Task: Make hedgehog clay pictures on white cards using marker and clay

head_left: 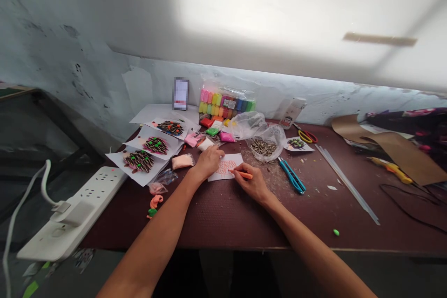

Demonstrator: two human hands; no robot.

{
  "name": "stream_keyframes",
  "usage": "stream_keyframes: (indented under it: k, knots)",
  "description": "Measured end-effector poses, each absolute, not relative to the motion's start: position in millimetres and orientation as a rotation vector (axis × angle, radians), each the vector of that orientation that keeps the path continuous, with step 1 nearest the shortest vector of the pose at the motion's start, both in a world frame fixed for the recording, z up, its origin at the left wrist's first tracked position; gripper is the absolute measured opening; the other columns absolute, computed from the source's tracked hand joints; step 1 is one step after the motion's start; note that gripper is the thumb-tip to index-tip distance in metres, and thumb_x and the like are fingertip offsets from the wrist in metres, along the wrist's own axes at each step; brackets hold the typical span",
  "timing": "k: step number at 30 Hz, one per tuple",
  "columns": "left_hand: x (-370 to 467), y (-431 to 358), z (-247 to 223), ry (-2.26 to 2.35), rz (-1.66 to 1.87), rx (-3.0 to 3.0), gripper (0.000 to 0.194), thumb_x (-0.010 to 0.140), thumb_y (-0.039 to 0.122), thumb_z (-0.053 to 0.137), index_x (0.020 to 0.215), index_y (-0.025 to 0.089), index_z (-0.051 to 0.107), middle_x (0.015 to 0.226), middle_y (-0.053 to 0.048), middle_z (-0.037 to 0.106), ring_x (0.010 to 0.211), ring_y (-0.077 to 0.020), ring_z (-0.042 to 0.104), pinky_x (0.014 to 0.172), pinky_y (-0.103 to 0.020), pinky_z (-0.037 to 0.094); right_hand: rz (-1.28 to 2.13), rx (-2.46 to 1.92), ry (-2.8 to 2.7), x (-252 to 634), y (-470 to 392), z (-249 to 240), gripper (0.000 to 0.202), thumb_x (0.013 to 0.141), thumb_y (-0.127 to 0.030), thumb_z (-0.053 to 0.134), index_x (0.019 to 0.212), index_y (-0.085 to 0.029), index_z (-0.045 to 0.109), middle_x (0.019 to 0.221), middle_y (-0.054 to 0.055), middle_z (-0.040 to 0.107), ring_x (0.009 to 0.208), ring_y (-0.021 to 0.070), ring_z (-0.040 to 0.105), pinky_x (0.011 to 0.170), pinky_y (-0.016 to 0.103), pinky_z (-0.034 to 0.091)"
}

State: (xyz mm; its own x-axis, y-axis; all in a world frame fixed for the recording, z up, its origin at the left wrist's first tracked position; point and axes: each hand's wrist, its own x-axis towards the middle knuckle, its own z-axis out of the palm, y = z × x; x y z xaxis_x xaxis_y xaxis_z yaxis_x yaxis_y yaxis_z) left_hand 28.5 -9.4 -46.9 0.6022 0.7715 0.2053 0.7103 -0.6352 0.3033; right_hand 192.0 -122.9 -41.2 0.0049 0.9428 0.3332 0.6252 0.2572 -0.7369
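Along the left edge of the tabletop (216, 223) you have a white power strip (99, 190), and behind it white sheets (116, 159) which carry clusters of dark pieces (138, 161) with coloured dots. Near the back edge, you see a clear pack (226, 104) of coloured blocks, an open plastic bag (278, 136) with small brownish pieces (263, 148), and a white bottle (292, 112). Toward the right edge lie scissors (307, 137), translucent sticks (349, 186) and a yellow glue gun (393, 170). One small green piece (336, 232) is near your front edge.
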Motion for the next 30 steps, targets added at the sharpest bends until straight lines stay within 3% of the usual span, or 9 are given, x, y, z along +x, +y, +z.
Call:
stream_keyframes:
  k: [11,30]
  knots:
    - [29.2,-10.1,-47.1,1.226,0.489,2.633,0.028,0.088,0.011,0.049,0.102,0.016,0.073,0.100,-0.010,0.066,0.100,-0.0211,0.061,0.090,-0.032,0.049,0.341,-1.496,-1.630,190.3,-124.9,-37.1,0.021,0.083,-0.033,0.054,0.067,-0.019,0.060,0.060,0.000,0.062,0.051,0.0111,0.050,0.051,0.022,0.037]
    - [29.5,-11.0,-44.3,1.222,0.477,2.610,0.029,0.088,0.009,0.048,0.101,0.016,0.073,0.101,-0.011,0.066,0.101,-0.0222,0.061,0.091,-0.034,0.048,0.412,-1.508,-1.629,191.4,-123.8,-41.0,0.020,0.082,-0.033,0.055,0.069,-0.019,0.060,0.061,0.001,0.063,0.053,0.0121,0.053,0.051,0.022,0.037]
